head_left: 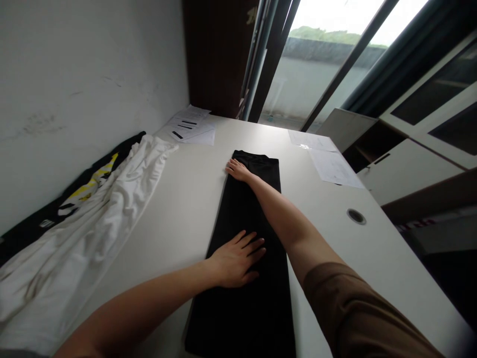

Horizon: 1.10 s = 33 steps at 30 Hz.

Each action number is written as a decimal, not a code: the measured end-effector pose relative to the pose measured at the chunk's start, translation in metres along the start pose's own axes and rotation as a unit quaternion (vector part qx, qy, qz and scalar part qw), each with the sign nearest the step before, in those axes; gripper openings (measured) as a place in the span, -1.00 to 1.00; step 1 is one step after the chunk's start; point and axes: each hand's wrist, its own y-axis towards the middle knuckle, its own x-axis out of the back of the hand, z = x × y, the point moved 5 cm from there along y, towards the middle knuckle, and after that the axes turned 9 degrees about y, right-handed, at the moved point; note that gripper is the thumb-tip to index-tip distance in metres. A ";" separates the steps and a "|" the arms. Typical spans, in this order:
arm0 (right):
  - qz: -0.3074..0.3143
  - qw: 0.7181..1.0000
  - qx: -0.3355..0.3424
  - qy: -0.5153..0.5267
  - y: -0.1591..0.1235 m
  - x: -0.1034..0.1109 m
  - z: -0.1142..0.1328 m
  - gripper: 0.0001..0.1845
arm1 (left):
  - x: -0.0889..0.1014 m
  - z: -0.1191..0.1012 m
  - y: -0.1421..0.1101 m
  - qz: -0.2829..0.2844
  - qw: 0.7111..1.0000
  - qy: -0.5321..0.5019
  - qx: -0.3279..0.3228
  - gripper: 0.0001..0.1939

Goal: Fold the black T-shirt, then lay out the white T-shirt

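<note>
A pair of black trousers [242,318], folded lengthwise into a long strip, lies on the white table [171,219] with its waistband at the far end. My left hand [236,259] rests flat on the middle of the cloth, fingers spread towards the right. Farther off, my right hand [238,169] lies on the left edge just below the waistband, its fingers stretched out to the left. Neither hand grips the fabric. The near end of the trousers runs out of the bottom of the view.
Crumpled white cloth [108,228] and a black garment with yellow print [91,186] lie along the wall at left. Papers sit at the back left [192,127] and far right [333,166]. A round cable hole [356,216] is near the table's right edge. Cabinets [410,169] stand beyond.
</note>
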 end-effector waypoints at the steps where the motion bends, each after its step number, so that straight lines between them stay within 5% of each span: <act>1: -0.001 1.000 -0.003 -0.007 0.000 -0.002 0.002 -0.28 | 0.000 0.000 0.000 0.002 1.000 0.001 -0.001 -0.31; 8: -0.007 0.997 0.070 -0.030 -0.040 -0.012 0.035 -0.23 | 0.007 -0.007 -0.001 0.003 0.999 -0.010 -0.053 -0.38; 16: 0.057 0.967 0.247 0.000 -0.145 -0.024 0.094 -0.32 | 0.010 -0.053 -0.015 0.036 0.992 -0.009 -0.119 -0.30; 22: 0.081 0.942 0.320 0.062 -0.218 -0.018 0.130 -0.36 | 0.024 -0.061 -0.035 0.065 0.983 -0.060 -0.158 -0.33; 26: 0.002 0.965 0.237 0.115 -0.257 0.002 0.099 -0.43 | 0.033 -0.019 -0.041 0.038 0.986 -0.104 -0.126 -0.44; 30: -0.096 0.979 0.096 0.150 -0.296 0.017 0.046 -0.45 | 0.030 0.057 -0.037 -0.046 0.997 -0.020 0.064 -0.50; 33: -0.110 0.980 0.043 0.163 -0.319 0.017 0.029 -0.45 | 0.014 0.084 -0.042 -0.014 0.989 0.051 0.134 -0.36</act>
